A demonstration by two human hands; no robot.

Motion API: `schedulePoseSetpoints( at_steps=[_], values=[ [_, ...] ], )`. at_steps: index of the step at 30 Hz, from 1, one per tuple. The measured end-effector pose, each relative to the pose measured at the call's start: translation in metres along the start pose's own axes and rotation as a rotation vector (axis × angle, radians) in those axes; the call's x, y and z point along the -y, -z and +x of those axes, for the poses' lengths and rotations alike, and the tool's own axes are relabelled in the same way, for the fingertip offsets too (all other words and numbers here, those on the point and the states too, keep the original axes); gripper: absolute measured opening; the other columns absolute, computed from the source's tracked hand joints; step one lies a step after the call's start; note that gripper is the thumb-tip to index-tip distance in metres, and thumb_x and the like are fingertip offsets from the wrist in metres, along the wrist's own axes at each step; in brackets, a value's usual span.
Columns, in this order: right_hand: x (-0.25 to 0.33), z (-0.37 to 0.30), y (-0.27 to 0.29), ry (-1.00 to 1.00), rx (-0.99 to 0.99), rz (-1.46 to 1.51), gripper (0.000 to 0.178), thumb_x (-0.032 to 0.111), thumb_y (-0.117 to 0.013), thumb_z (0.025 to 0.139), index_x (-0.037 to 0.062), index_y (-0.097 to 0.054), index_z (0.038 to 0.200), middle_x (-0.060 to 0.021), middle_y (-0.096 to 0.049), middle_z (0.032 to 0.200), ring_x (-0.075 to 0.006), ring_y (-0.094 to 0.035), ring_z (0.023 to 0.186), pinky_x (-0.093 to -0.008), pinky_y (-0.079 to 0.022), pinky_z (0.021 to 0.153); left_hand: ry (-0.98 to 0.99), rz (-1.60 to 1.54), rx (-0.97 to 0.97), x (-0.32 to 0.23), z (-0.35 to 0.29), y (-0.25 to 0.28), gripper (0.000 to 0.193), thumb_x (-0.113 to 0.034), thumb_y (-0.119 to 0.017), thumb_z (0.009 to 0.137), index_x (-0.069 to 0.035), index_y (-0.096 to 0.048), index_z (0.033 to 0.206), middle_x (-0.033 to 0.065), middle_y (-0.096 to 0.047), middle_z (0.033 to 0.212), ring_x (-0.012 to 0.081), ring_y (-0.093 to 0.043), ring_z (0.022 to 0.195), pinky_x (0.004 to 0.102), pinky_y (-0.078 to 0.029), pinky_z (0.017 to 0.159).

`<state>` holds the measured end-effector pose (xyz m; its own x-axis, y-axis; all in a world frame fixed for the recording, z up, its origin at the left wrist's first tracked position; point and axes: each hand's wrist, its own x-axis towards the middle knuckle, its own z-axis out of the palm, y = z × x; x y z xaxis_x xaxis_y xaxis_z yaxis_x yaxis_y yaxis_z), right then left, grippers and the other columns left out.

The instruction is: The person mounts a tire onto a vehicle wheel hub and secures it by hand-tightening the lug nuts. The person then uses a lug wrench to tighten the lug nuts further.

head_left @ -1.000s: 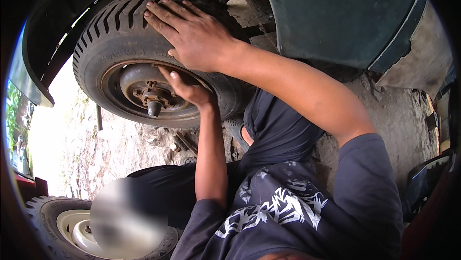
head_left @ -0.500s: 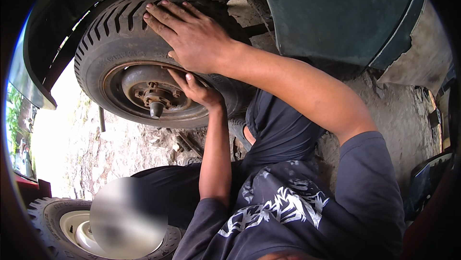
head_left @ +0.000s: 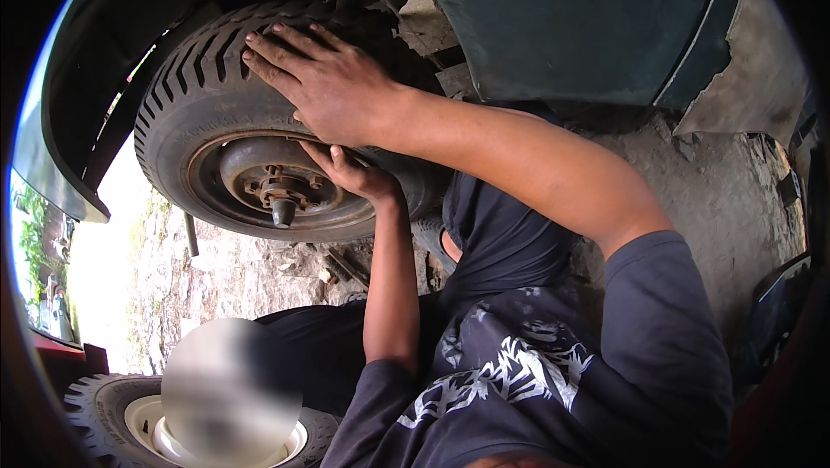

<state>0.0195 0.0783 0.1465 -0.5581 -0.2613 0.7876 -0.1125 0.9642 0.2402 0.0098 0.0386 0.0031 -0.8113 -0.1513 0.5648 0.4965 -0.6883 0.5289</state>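
A black tyre [head_left: 203, 109] with deep tread sits under the dark wheel arch at the upper left. Its rusty rim [head_left: 207, 176] surrounds a hub [head_left: 282, 200] with bolts and a protruding centre cap. My right hand [head_left: 333, 92] lies over the tyre's tread and shoulder, fingers stretched and slightly spread, holding nothing. Just below it, my left hand [head_left: 359, 178] is at the rim's upper right edge, thumb raised and fingers extended along the wheel. Part of its fingers is hidden beneath my right hand.
A dark green body panel [head_left: 571, 27] hangs at the upper right, with a ragged-edged brown panel [head_left: 748, 70] beside it. Another tyre with a cream rim [head_left: 143, 416] is at the lower left, partly blurred. Rough ground [head_left: 216, 278] lies below the wheel.
The view has shifted slightly, so the wheel and panels appear a little lower or farther left. Both hands stay on the wheel in nearly the same pose.
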Motion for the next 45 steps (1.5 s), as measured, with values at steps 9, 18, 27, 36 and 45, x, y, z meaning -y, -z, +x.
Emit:
schedulePoseSetpoints(
  at_steps=[9,18,27,36,45],
  values=[
    [-0.002,-0.002,0.006,0.003,0.022,0.055,0.090,0.027,-0.076,0.094,0.0133,-0.033,0.171,-0.0079,-0.029,0.179,-0.0321,-0.030,0.164,-0.0527,-0.028,0.134,0.010,-0.069,-0.015,0.011,0.009,0.022,0.082,-0.042,-0.050,0.107,0.004,-0.027,0.170,0.0247,-0.043,0.168,0.0374,-0.048,0.150,0.0463,-0.035,0.126],
    [-0.003,-0.002,0.009,0.030,0.014,-0.046,0.092,0.028,-0.081,0.091,0.0107,-0.036,0.170,-0.0101,-0.033,0.177,-0.0315,-0.033,0.163,-0.0489,-0.030,0.134,-0.117,0.336,-0.021,0.010,0.002,0.025,0.084,-0.053,-0.039,0.111,0.010,-0.034,0.166,0.0332,-0.044,0.166,0.0363,-0.049,0.149,0.0419,-0.035,0.124],
    [-0.007,-0.001,0.010,0.060,0.052,-0.072,0.093,0.032,-0.081,0.092,0.0125,-0.036,0.170,-0.0094,-0.033,0.177,-0.0304,-0.033,0.163,-0.0451,-0.032,0.134,-0.191,0.606,0.052,0.016,-0.020,0.021,0.089,-0.054,-0.041,0.112,0.011,-0.019,0.169,0.0334,-0.022,0.176,0.0417,-0.022,0.166,0.0445,-0.020,0.133],
    [-0.007,-0.001,0.014,0.055,0.054,-0.080,0.093,0.032,-0.081,0.092,0.0129,-0.035,0.170,-0.0087,-0.032,0.178,-0.0299,-0.033,0.162,-0.0447,-0.033,0.133,-0.141,0.438,0.037,0.001,0.019,0.025,0.087,-0.055,-0.036,0.112,0.009,-0.022,0.169,0.0306,-0.020,0.178,0.0394,-0.020,0.167,0.0440,-0.017,0.134],
    [-0.006,0.000,0.017,0.058,0.052,-0.028,0.094,0.030,-0.082,0.092,0.0148,-0.034,0.171,-0.0064,-0.031,0.178,-0.0285,-0.031,0.164,-0.0435,-0.032,0.134,-0.236,0.568,0.120,0.038,-0.039,0.049,0.072,-0.037,-0.043,0.112,0.010,-0.032,0.166,0.0317,-0.027,0.175,0.0410,-0.026,0.165,0.0459,-0.023,0.132]
  ],
)
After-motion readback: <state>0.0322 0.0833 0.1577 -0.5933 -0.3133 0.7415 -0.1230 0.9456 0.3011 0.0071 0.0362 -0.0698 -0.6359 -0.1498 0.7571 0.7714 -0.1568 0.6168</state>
